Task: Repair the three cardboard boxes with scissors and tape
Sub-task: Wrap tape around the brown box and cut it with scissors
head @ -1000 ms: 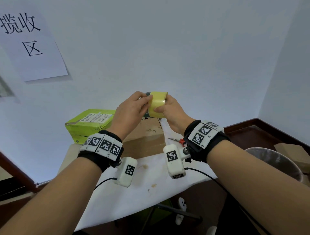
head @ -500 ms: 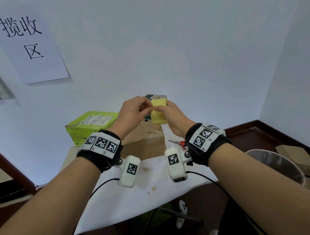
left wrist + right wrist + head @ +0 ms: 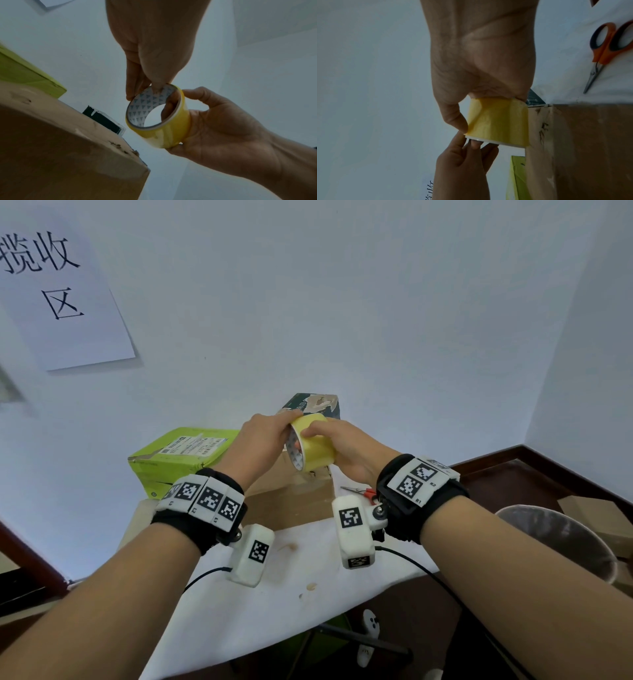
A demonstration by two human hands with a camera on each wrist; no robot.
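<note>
Right hand [image 3: 346, 451] wrapped round the yellow tape roll [image 3: 315, 445], thumb on top. Left hand [image 3: 263, 440] pinching the roll's rim at 9 o'clock, fingertips inside the core. Below, at 6 o'clock, brown cardboard box [image 3: 291, 501]; green box [image 3: 178, 455] at 9; dark box [image 3: 313, 405] at 12; scissors [image 3: 359, 491] at 4.

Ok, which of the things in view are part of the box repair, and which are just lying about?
Part of the job:
- yellow tape roll, held in the left hand and right hand
- scissors on the white table
- brown box
- green box
- dark box

Lying about:
- paper sign on the wall
- waste bin
- white controller on the floor
</note>
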